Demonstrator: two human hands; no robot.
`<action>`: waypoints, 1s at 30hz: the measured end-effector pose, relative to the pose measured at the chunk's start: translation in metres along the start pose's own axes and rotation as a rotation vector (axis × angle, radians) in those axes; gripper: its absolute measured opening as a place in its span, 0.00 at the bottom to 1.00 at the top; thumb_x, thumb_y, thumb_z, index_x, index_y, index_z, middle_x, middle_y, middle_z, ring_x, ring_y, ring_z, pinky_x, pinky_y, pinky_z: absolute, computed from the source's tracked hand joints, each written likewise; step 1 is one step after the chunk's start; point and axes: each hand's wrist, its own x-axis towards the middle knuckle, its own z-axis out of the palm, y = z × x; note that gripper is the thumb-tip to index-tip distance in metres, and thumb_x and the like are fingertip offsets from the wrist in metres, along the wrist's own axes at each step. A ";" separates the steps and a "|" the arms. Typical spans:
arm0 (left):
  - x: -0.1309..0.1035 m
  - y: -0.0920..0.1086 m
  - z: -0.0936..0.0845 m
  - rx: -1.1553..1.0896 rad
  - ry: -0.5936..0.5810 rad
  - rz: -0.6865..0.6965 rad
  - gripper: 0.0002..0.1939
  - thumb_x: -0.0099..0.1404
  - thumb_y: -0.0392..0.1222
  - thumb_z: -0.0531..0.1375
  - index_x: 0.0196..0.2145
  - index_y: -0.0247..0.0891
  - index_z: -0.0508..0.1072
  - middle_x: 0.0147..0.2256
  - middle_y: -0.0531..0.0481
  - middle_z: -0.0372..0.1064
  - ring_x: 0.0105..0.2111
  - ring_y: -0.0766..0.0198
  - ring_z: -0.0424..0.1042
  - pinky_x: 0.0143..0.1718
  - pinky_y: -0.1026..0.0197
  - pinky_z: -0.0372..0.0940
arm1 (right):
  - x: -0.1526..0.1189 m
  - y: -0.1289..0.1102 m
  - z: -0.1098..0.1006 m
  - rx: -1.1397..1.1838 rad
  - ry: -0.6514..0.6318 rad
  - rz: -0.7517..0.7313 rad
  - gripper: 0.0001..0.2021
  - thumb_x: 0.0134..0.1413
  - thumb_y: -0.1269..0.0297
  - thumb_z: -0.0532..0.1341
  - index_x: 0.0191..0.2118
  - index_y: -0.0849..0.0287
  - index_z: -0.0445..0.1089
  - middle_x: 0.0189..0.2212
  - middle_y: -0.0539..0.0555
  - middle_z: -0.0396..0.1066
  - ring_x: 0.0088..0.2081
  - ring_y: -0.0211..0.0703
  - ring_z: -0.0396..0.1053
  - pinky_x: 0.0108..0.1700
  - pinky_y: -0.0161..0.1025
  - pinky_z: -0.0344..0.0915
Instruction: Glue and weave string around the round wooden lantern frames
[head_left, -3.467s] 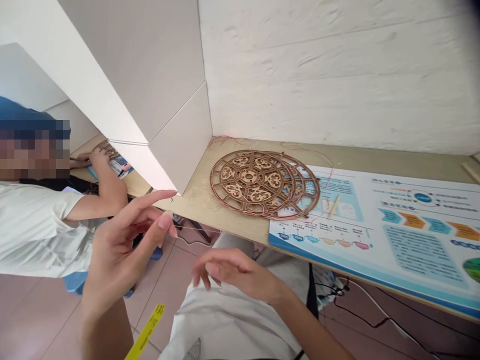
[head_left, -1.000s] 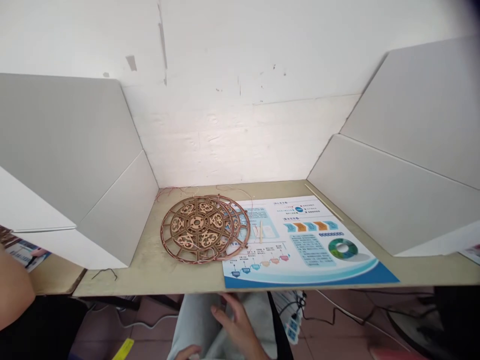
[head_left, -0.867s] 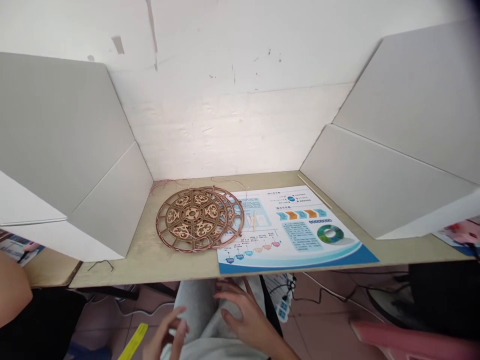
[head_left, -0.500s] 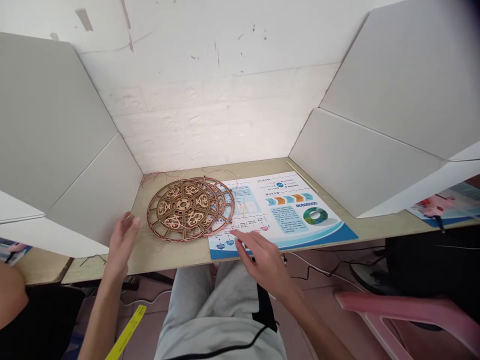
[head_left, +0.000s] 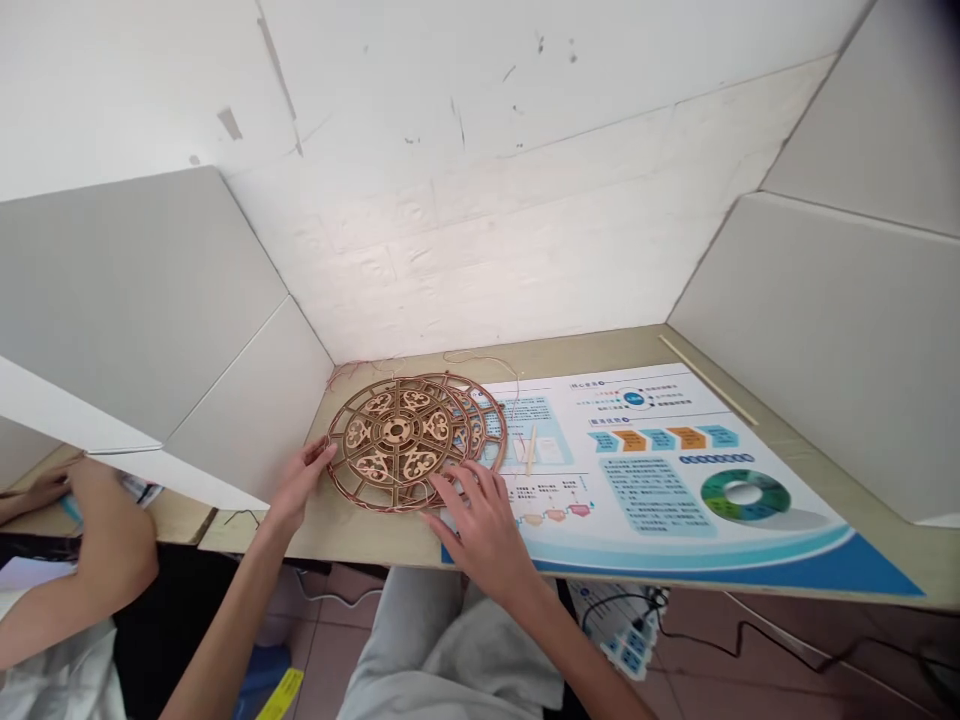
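Observation:
Two round openwork wooden discs with scrolled cut-outs lie overlapping, the second disc showing from under the first at the right. Copper-coloured thread or wire runs round their rims. At the left rim is my left hand, thumb and fingertips closed on the edge of the upper disc. My right hand reaches over the lower right side, its fingers apart and bent, the tips at the discs' edge. Whether those tips press on the wood is hard to see.
A printed poster sheet lies under the discs' right side, with a short thin stick on it. A longer stick rests by the right partition. Loose thread trails behind. Another person's arm is at the left.
My left hand has moved in from beside the discs to their left rim. My right hand has come over their lower right edge. The head view has shifted.

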 end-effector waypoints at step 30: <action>-0.105 -0.035 0.075 -0.512 -0.087 0.059 0.56 0.57 0.45 0.74 0.72 0.58 0.44 0.65 0.45 0.66 0.61 0.51 0.71 0.60 0.51 0.70 | -0.011 -0.030 -0.001 -0.086 -0.060 -0.127 0.16 0.69 0.63 0.57 0.58 0.60 0.72 0.59 0.62 0.73 0.67 0.61 0.57 0.67 0.67 0.52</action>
